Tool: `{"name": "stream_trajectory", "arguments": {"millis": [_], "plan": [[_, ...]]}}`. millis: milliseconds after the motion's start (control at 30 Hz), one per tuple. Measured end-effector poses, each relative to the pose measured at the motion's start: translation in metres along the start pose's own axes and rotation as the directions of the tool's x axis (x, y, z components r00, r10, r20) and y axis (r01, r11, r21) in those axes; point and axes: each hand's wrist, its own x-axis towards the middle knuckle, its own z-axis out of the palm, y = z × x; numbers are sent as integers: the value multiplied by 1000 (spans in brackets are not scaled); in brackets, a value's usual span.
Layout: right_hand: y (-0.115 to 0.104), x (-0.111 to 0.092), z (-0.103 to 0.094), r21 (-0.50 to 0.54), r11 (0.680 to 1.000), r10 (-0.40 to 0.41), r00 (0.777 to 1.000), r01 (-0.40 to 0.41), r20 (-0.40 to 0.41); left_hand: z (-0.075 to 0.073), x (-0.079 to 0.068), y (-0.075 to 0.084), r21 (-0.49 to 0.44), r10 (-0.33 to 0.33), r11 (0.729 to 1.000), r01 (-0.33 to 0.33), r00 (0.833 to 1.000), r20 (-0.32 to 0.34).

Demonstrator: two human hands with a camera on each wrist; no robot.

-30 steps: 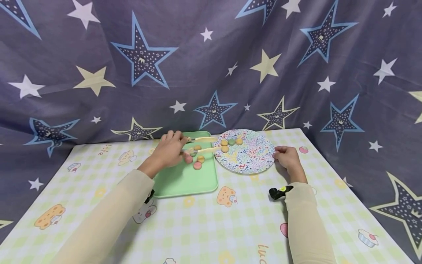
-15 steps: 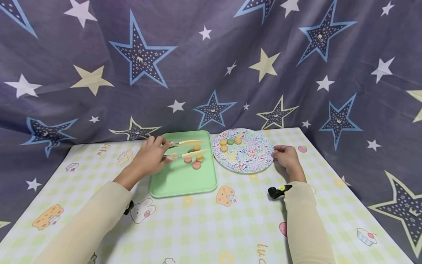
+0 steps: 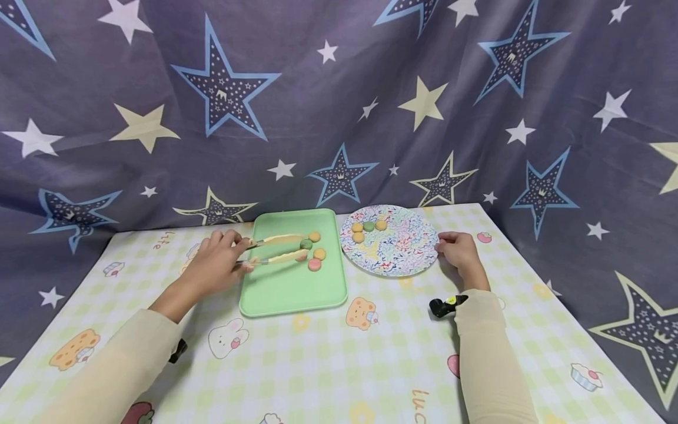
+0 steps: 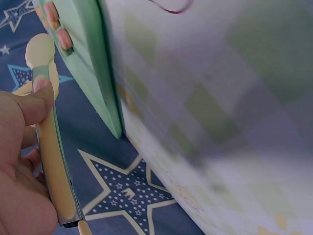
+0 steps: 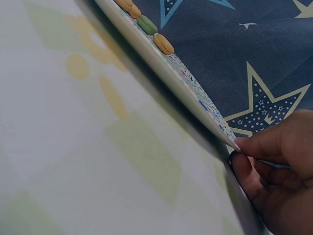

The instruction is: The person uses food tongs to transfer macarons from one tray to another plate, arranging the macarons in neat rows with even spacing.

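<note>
My left hand (image 3: pixel 214 262) holds a pair of tongs (image 3: pixel 286 257) with pale cream tips and metal-edged handles. The thumb lies along one handle (image 4: pixel 54 171) in the left wrist view. The tongs' arms are spread over the green tray (image 3: pixel 291 294), their ends beside a green macaron (image 3: pixel 306 243). The lower arm overlaps a pink macaron. A yellow macaron (image 3: pixel 315 236), another yellow macaron (image 3: pixel 319 254) and a pink macaron (image 3: pixel 314 265) lie close by on the tray. My right hand (image 3: pixel 461 256) pinches the rim of a round speckled plate (image 5: pixel 195 100) between thumb and fingers.
On the plate's left part sit several macarons, among them a green macaron (image 3: pixel 369 225) and a yellow macaron (image 3: pixel 358 237). Plate and tray stand side by side at the back of a checked tablecloth (image 3: pixel 318 365). A star-patterned curtain (image 3: pixel 296 118) hangs right behind them.
My left hand has drawn the tongs leftward, from the plate's left edge back over the tray. The right hand stays at the plate's rim.
</note>
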Motion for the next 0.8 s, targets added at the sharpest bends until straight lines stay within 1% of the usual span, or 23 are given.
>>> {"name": "stream_trajectory", "arguments": {"millis": [333,600,800], "plan": [[-1,0,0,-10,1000,2,1000,-2,1,1,-12,-7,-11,-12,1000,12,1000,21],[-1,0,0,-9,1000,10,1000,-10,-1,4,-16,-10,-12,-21,1000,21,999,29],[-2,-1,0,-6,1000,11,1000,-11,-7,6,-17,-10,-36,-23,999,24,999,41]]}}
